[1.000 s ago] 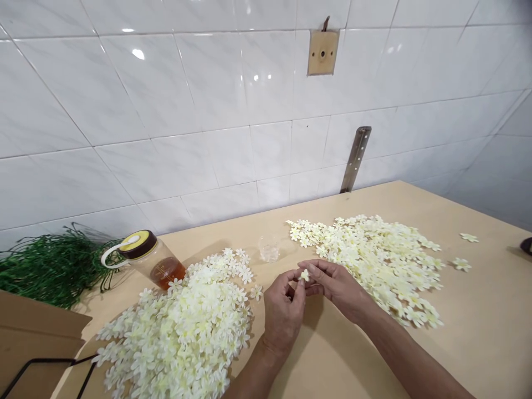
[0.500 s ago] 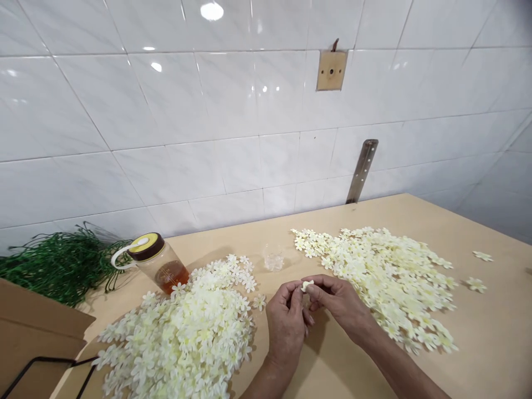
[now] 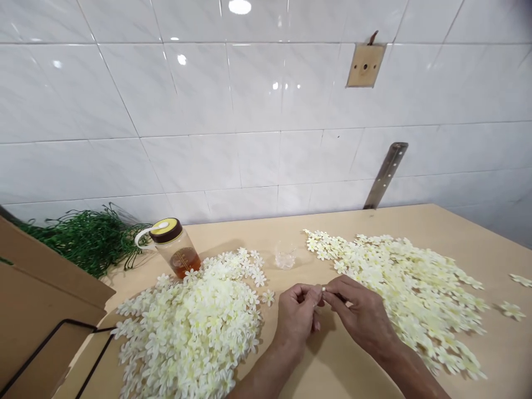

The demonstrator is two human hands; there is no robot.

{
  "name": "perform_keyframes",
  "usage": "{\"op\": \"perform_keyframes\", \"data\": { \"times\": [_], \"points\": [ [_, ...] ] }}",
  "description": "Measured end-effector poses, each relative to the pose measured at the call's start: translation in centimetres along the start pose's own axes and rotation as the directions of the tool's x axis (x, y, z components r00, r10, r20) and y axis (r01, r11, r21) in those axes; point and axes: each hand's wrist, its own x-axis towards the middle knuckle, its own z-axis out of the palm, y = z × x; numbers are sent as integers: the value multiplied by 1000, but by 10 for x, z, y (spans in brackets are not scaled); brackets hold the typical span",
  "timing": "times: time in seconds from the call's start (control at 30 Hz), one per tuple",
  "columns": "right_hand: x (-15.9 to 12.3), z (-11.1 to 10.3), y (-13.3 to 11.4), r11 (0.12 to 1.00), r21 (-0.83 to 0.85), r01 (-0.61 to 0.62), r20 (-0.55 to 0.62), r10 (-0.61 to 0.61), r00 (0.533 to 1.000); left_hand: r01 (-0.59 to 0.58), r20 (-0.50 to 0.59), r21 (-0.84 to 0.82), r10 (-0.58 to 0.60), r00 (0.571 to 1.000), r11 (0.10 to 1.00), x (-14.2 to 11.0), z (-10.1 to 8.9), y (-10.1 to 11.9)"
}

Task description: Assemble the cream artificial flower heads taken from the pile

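Just above the table, my left hand (image 3: 296, 315) and my right hand (image 3: 362, 311) meet fingertip to fingertip. Both are closed in a pinch on a small pale artificial flower (image 3: 323, 289), of which only a bit shows between the fingers. To the left lies a deep heap of white and pale yellow artificial flowers (image 3: 199, 327), with one loose flower (image 3: 268, 297) near my left hand. Beyond my right hand spreads a flatter pile of similar flowers (image 3: 415, 288). A small clear cup (image 3: 285, 259) holding something transparent stands just behind my hands.
At the back left stands a bottle (image 3: 178, 252) of amber liquid, beside green artificial stems (image 3: 100, 238). A cardboard box (image 3: 45, 299) and a black wire frame (image 3: 100, 360) occupy the left edge. Against the tiled wall leans a metal strip (image 3: 384, 177). Two stray flowers (image 3: 511, 310) lie far right.
The view has shifted, so most things on the table appear further right. My fingers have turned and closed more over the flower, and less of it shows now.
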Motion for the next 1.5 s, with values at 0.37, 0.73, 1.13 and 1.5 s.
{"op": "perform_keyframes", "data": {
  "times": [0.37,0.73,1.13,1.5],
  "points": [
    [3,3,7,877,409,-252,83,239,968,77,135,-188,-52,989,979,6,-8,1],
    [5,-4,-6,537,686,-491,403,281,871,-148,-54,78,152,987,986,3,-1,-4],
    [0,6,-5,815,488,-313,68,322,944,-145,-76,33,147,986,989,-1,3,-6],
    [1,3,-1,900,376,-220,78,206,975,-5,11,-109,6,1000,994,1,-1,1]
  ]
}}
